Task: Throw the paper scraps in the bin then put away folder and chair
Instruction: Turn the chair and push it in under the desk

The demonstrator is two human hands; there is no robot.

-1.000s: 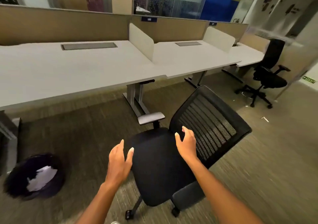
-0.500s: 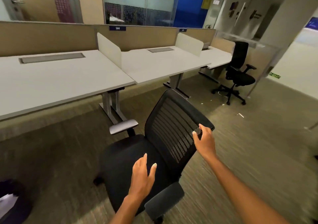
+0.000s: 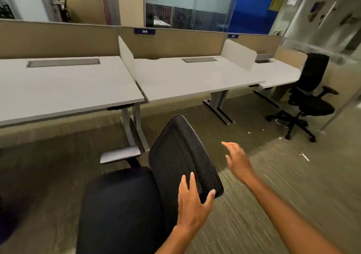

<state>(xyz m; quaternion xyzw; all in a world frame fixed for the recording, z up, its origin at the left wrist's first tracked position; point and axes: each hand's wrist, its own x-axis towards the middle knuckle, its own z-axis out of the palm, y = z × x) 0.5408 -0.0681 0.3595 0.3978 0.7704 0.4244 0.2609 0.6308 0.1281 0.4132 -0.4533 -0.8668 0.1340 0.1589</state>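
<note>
Grip: nothing is grasped; left hand is spread at the backrest's near corner, touching or just off it, and right hand is held loose in the air beside it.
Chair: parked out on the carpet, turned sideways, well short of the desk.
Scraps: white bits are seen on the floor, right.
Bin, folder: not in view.
Progress: chair step judged under way, not finished.

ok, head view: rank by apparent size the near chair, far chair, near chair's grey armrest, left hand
1. Near chair, largest by far.
2. Far chair; distance shrinks it.
3. Left hand and grey armrest look alike; the hand is nearer the camera, so unranked.
</note>
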